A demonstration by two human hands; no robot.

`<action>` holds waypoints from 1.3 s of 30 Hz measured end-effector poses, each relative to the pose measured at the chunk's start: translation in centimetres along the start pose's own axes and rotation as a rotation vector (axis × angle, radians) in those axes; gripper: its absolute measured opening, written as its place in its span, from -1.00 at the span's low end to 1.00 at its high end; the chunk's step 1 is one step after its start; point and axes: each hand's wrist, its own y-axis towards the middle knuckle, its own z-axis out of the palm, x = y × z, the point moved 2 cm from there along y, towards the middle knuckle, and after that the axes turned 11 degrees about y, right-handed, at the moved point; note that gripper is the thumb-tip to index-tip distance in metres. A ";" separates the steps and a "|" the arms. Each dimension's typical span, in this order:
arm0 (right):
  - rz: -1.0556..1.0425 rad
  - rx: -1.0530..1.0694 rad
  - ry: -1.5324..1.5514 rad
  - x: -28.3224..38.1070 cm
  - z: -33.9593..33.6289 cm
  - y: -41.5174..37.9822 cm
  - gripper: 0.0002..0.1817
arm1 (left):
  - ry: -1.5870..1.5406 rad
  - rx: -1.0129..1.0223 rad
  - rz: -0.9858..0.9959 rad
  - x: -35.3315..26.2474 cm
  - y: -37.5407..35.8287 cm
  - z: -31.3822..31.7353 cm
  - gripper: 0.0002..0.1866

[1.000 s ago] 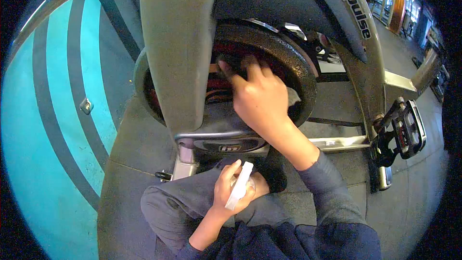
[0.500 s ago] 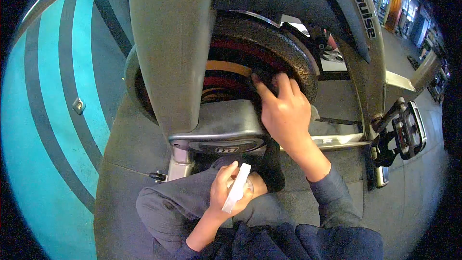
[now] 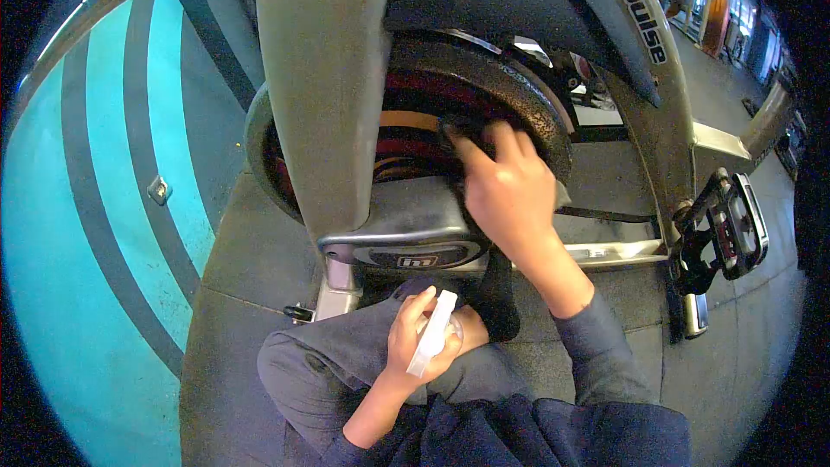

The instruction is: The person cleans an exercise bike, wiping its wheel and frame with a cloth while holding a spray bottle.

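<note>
My left hand [image 3: 413,342] is wrapped round a small clear bottle with a white top [image 3: 434,333], held above my lap. My right hand [image 3: 510,195] reaches into the frame of an exercise bike, its bent fingers against the dark round flywheel [image 3: 415,91]. Something dark, perhaps a cloth, lies beneath and between those fingers; its shape is lost against the wheel. An orange-brown band [image 3: 408,120] shows on the wheel left of my index fingertip. Below sits a grey plastic cover [image 3: 406,212] with a round logo.
A thick grey frame post [image 3: 324,78] rises left of the flywheel. At the right is a black pedal [image 3: 735,225] beside a metal base bar [image 3: 605,252]. My crossed legs are under my hands. Turquoise-striped flooring [image 3: 112,164] is at the left.
The view has shifted, so the bike appears slightly farther right and lower. My right hand has moved a little left along the flywheel. My left hand keeps its hold on the bottle.
</note>
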 end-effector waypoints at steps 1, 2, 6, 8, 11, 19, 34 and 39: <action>0.014 0.001 -0.012 -0.5 -0.4 -0.6 -0.57 | 0.017 0.023 -0.025 0.2 -0.4 -0.1 -0.29; 0.016 0.000 -0.037 -1.0 -0.8 -1.2 -0.61 | 0.034 0.048 -0.052 0.4 -0.5 -0.1 -0.26; 0.015 0.018 -0.079 -2.1 -1.3 -2.3 -0.64 | 0.049 0.051 -0.038 0.2 -0.1 -0.2 -0.27; 0.004 0.045 -0.084 -1.8 -1.0 -2.1 -0.65 | 0.067 0.039 -0.014 0.3 0.1 -0.1 -0.28; -0.057 0.044 -0.098 -0.1 -0.2 -0.3 -0.73 | 0.015 0.046 -0.029 0.7 -0.3 0.1 -0.28; -0.182 0.088 0.031 4.6 3.3 4.1 -0.67 | 0.021 0.045 -0.041 0.5 -0.4 -0.1 -0.26; -0.081 0.080 -0.047 -0.1 -0.4 0.1 -0.57 | 0.045 0.015 0.018 0.2 0.1 -0.3 -0.30; -0.113 0.155 -0.054 2.6 1.9 2.4 -0.53 | 0.050 0.032 0.003 0.4 -0.2 -0.2 -0.29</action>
